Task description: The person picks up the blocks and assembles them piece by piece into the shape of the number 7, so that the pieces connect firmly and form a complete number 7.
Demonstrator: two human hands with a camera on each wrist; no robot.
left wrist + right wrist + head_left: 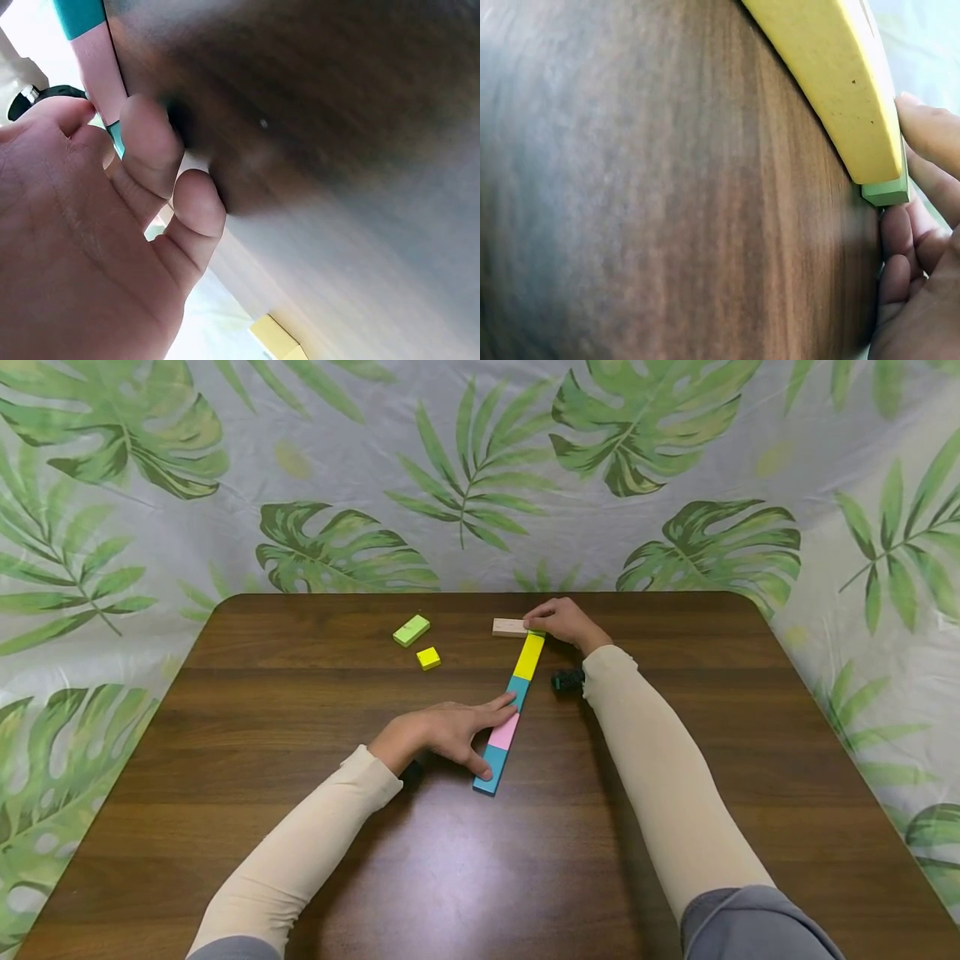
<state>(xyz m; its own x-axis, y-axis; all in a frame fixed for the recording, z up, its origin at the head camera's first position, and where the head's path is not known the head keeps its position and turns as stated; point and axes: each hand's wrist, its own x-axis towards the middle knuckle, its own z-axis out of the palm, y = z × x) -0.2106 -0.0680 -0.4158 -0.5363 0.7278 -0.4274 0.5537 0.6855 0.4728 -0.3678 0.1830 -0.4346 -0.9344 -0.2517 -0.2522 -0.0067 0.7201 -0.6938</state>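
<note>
A straight row of blocks slants across the table: a blue block [493, 762] at the near end, then a pink block [502, 735], another blue block [521, 684] and a yellow block [530, 656]. My left hand [446, 731] spreads along this row, thumb on the near blue block and fingertips on the farther blue one. At the far end, my right hand [566, 622] pinches a green block [887, 193] against the yellow block's end. Most of that green block is hidden by the fingers. A pale wooden block [508, 627] lies just left of the right fingertips.
Left of the row lie a lime green block [412, 631] and a small yellow block [428, 658]. The brown wooden table [262, 710] ends at the back near a leaf-patterned cloth [480, 468]. A dark wrist camera [567, 682] hangs under the right wrist.
</note>
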